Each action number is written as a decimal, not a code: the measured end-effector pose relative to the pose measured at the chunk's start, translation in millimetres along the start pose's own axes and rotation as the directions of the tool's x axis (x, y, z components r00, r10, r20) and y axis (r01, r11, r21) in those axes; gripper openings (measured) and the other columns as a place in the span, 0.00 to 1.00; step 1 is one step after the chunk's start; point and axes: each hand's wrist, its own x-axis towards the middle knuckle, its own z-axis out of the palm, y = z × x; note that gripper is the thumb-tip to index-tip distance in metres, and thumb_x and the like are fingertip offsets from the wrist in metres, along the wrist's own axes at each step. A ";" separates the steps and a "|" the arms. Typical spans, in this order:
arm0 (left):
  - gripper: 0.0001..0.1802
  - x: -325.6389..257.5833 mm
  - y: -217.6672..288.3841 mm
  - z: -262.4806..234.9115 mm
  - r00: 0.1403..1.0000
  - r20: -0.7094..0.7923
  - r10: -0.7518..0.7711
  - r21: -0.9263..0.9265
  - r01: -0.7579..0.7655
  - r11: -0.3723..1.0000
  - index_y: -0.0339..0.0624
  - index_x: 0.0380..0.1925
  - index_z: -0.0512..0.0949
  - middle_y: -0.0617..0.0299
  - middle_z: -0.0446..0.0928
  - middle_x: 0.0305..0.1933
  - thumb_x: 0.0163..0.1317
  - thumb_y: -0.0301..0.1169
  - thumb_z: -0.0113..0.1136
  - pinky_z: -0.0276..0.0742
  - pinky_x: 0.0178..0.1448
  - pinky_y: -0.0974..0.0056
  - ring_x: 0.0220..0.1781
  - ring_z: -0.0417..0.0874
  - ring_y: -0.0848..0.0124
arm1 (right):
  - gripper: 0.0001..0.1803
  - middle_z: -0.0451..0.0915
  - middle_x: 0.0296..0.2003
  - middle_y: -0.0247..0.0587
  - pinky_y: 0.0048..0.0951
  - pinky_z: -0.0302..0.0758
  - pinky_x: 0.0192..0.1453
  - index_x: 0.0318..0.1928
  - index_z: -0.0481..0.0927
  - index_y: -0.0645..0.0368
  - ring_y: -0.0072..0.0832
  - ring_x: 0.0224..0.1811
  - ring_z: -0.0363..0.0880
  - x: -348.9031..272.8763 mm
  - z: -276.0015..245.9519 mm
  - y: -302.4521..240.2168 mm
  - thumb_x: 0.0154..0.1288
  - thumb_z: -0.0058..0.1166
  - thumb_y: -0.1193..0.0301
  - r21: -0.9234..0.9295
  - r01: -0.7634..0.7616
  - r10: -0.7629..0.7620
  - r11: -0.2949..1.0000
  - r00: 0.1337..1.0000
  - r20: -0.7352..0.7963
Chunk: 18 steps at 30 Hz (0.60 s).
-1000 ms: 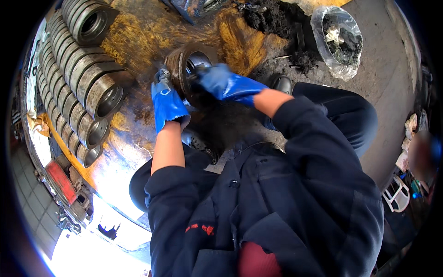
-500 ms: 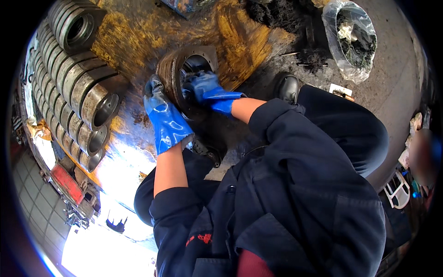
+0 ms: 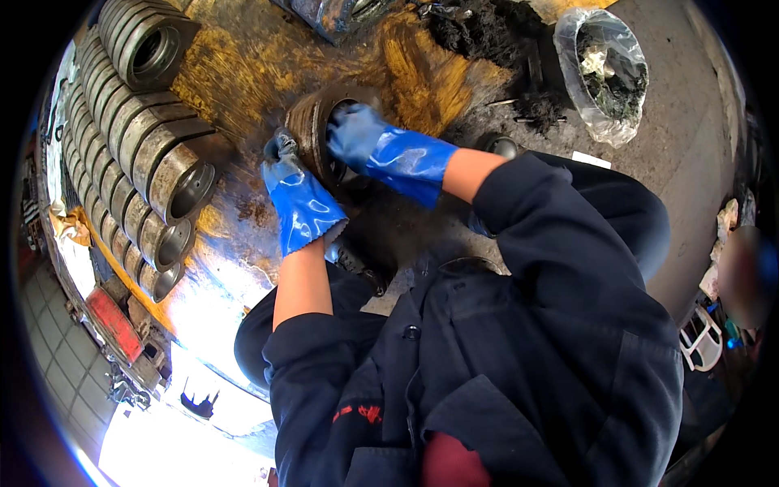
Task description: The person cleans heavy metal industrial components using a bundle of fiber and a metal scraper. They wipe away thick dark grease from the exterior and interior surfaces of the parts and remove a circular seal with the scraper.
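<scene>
A rusty metal cylinder sleeve (image 3: 312, 122) lies on its side on an oily, yellow-stained floor, its open end toward me. My left hand (image 3: 294, 191), in a blue rubber glove, grips the sleeve's near rim from the left. My right hand (image 3: 365, 138), also gloved in blue, reaches into the sleeve's bore, so its fingertips are hidden inside. Dark blue sleeves and my knees fill the lower picture.
Two long rows of similar metal sleeves (image 3: 146, 162) lie side by side at the left. A clear plastic bag of dark waste (image 3: 604, 73) stands at the upper right, beside a pile of black sludge (image 3: 487, 32). A red object (image 3: 109, 325) sits at the lower left.
My right hand has gone from resting on the sleeve's rim to reaching inside its bore. My left hand has kept its hold on the rim. The view shifted slightly.
</scene>
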 end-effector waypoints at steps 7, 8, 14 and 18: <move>0.20 -3.1 -9.6 7.0 0.998 -0.048 0.048 -0.047 -0.050 0.998 0.36 0.44 0.76 0.58 0.77 0.39 0.66 0.43 0.57 0.73 0.46 0.62 0.39 0.75 0.69 | 0.08 0.81 0.33 0.39 0.34 0.77 0.40 0.36 0.79 0.52 0.37 0.36 0.81 34.2 136.6 19.9 0.63 0.47 0.67 0.517 -0.275 0.283 0.810 0.957 0.066; 0.19 -2.2 -3.4 9.3 0.998 -0.042 0.037 -0.020 -0.037 0.999 0.36 0.44 0.76 0.58 0.77 0.39 0.66 0.43 0.57 0.73 0.46 0.62 0.39 0.75 0.69 | 0.08 0.81 0.33 0.40 0.33 0.77 0.40 0.37 0.80 0.53 0.37 0.37 0.81 34.7 138.3 17.3 0.61 0.48 0.67 0.431 -0.323 0.307 0.843 0.946 0.108; 0.19 -5.7 0.7 6.8 0.999 -0.036 0.015 0.010 -0.015 1.000 0.36 0.44 0.76 0.59 0.77 0.38 0.67 0.42 0.56 0.73 0.45 0.63 0.38 0.74 0.70 | 0.15 0.83 0.39 0.46 0.34 0.77 0.46 0.39 0.85 0.51 0.40 0.42 0.82 5.4 53.1 12.0 0.52 0.55 0.61 0.387 -0.029 -0.096 0.922 0.949 0.300; 0.19 -8.1 5.1 7.0 0.996 -0.004 0.094 0.111 -0.093 0.989 0.36 0.44 0.77 0.60 0.78 0.38 0.68 0.43 0.53 0.75 0.43 0.64 0.37 0.77 0.70 | 0.27 0.82 0.45 0.46 0.33 0.76 0.52 0.54 0.78 0.49 0.37 0.44 0.81 -10.9 20.2 9.4 0.51 0.60 0.60 0.709 -0.450 0.008 0.542 0.847 0.531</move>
